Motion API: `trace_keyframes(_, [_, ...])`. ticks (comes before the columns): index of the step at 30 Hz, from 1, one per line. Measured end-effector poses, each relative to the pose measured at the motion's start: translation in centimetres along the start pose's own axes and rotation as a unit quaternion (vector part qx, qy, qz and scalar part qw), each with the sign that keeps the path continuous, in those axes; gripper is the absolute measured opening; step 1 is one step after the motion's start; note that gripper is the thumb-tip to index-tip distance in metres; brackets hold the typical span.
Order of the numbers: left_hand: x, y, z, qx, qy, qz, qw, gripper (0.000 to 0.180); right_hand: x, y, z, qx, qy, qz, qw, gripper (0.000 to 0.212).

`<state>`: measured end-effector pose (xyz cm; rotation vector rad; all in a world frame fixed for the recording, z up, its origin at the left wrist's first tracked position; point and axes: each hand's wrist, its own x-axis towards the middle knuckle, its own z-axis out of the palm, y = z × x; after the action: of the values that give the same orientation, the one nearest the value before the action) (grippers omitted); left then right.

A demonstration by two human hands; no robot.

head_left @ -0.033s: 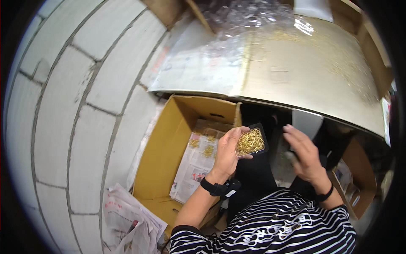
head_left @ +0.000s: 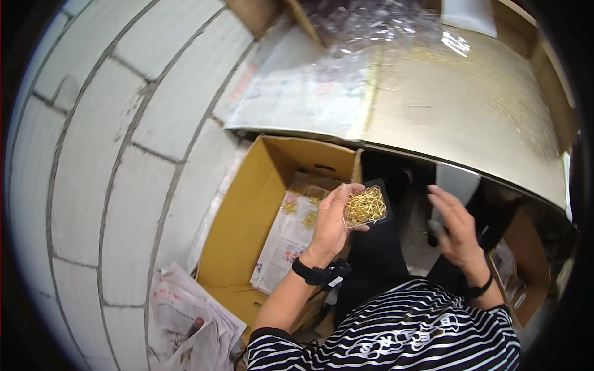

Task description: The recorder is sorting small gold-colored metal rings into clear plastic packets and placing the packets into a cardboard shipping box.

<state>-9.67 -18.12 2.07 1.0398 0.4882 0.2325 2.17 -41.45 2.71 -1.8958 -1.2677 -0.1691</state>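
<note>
In my left hand (head_left: 334, 216) rests a small clear plastic box, filled with thin gold-coloured metal pieces (head_left: 366, 206). My thumb and fingers grip its left side, and the box is tilted toward me. To the right of it, apart from the box, my right hand (head_left: 456, 227) is raised with its fingers stretched out and nothing seen in them. Something dark shows at its thumb, too blurred to make out. Beneath and left of my left hand stands an open cardboard box (head_left: 232, 232), lined with newspaper (head_left: 275, 250) on which small gold piles (head_left: 309, 219) lie.
Ahead is a worktop (head_left: 445, 117) with scattered gold pieces and a heap of clear plastic packaging (head_left: 377, 28). A pale block wall (head_left: 167, 130) runs along the left. Crumpled newspaper (head_left: 185, 303) lies at lower left. Another cardboard box (head_left: 533, 272) stands at right.
The view has shifted slightly, so the surroundings sit farther right. My right hand is a little farther from the clear plastic box, which my left hand still holds.
</note>
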Motion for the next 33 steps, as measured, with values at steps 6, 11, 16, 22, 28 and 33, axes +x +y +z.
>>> trace_keyframes(6, [-0.5, 3.3, -12.4, -0.026, 0.074, 0.016, 0.997, 0.042, -2.6, 2.9, -0.4, -0.003, -0.057, 0.131, 0.990, 0.049])
trace_keyframes(11, [0.3, -0.8, -23.6, 0.010, 0.250, -0.017, 0.968, 0.033, -3.1, 4.1, 1.4, -0.002, -0.106, 0.167, 0.980, 0.052])
trace_keyframes(16, [0.1, -10.5, -30.5, 0.004, 0.366, -0.105, 0.925, 0.023, -0.7, 2.2, 3.6, -0.037, -0.208, 0.121, 0.970, 0.048])
trace_keyframes(22, [-1.4, -21.4, -30.9, -0.078, 0.362, -0.200, 0.907, 0.020, -0.7, 1.4, 4.2, -0.055, -0.260, 0.154, 0.952, 0.042])
trace_keyframes(28, [-1.6, -25.5, -30.7, 0.255, 0.398, -0.102, 0.875, 0.028, -0.6, 1.2, 5.9, -0.055, -0.307, 0.143, 0.939, 0.041])
trace_keyframes(33, [-0.7, -20.1, -25.3, 0.533, 0.302, -0.151, 0.776, 0.066, -0.8, 1.6, 5.7, -0.065, -0.288, 0.140, 0.945, 0.037])
